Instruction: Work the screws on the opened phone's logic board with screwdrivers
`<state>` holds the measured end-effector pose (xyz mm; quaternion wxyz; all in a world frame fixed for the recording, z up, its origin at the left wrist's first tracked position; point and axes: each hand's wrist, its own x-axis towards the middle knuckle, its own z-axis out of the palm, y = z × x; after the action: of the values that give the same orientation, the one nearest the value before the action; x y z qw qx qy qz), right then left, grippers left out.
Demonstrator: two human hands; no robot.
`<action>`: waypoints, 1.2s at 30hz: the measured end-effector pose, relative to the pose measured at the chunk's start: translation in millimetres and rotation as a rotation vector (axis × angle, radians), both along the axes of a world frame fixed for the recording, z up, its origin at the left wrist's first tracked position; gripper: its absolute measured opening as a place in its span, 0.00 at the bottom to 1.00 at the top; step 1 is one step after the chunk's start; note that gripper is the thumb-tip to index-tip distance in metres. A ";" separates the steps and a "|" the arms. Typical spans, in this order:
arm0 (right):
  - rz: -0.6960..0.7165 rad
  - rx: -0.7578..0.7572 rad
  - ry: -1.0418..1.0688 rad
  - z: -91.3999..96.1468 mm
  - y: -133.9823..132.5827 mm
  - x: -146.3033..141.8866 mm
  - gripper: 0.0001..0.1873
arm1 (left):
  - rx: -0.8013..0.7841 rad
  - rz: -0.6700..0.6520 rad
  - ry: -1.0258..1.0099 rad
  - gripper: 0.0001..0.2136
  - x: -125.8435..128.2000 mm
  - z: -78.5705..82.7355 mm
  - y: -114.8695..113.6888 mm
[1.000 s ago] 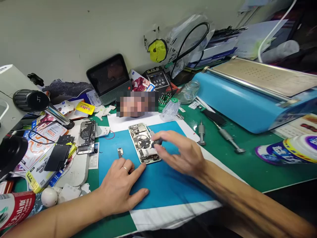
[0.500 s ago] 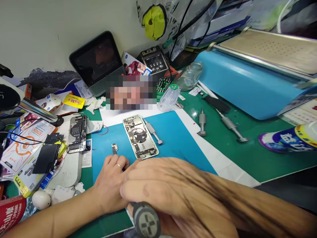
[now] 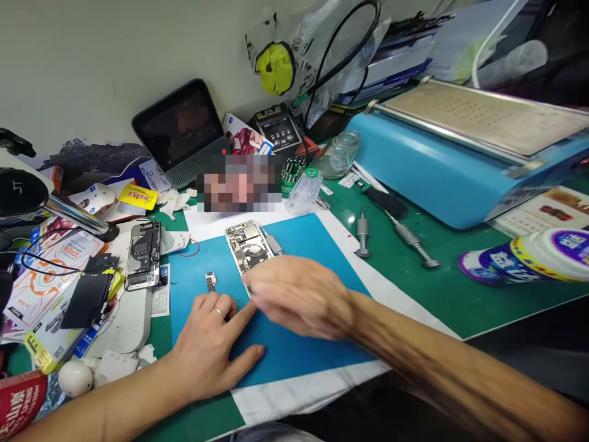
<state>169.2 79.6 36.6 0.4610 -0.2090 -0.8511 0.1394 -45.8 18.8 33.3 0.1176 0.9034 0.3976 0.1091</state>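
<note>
An opened phone (image 3: pixel 243 242) with its insides showing lies on the blue mat (image 3: pixel 313 239). My right hand (image 3: pixel 299 296) hovers over the phone's near end and hides it; the hand is smeared by motion, so its fingers and anything in them cannot be made out. My left hand (image 3: pixel 216 344) lies flat on the mat with fingers apart and a ring on one finger, its index tip by the phone's near left corner. A small loose part (image 3: pixel 210 280) sits just beyond the left fingers. A metal screwdriver (image 3: pixel 273 243) lies along the phone's right side.
A second opened phone (image 3: pixel 142 255) lies left of the mat beside packets and a black part. Two metal screwdrivers (image 3: pixel 362 236) (image 3: pixel 413 243) rest on the green mat. A blue machine (image 3: pixel 437 166), a glass jar (image 3: pixel 338 155), a small screen (image 3: pixel 181 132) and a printed can (image 3: pixel 529 258) ring the area.
My right hand, half a second ago close to the camera with a round-capped driver, has moved forward over the phone's near end. The left hand has stayed on the mat.
</note>
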 end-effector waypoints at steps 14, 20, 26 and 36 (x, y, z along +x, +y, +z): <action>-0.134 0.012 0.175 -20.8 7.6 -4.6 0.28 | 0.003 -0.060 0.062 0.29 -0.4 -6.9 -0.3; -0.153 0.027 0.145 -26.8 10.3 -5.4 0.27 | 0.004 -0.056 0.050 0.28 -0.3 -8.0 0.7; -0.149 -0.004 0.127 -27.9 10.1 -5.3 0.27 | 0.004 -0.059 0.048 0.28 0.1 -8.1 0.6; -0.175 -0.015 0.121 -25.0 10.0 -5.3 0.26 | 0.007 -0.052 0.042 0.28 -0.4 -9.9 0.2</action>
<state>163.9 89.6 11.7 0.5203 -0.2770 -0.7993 0.1172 -46.2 19.0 23.4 0.1088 0.9159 0.3760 0.0885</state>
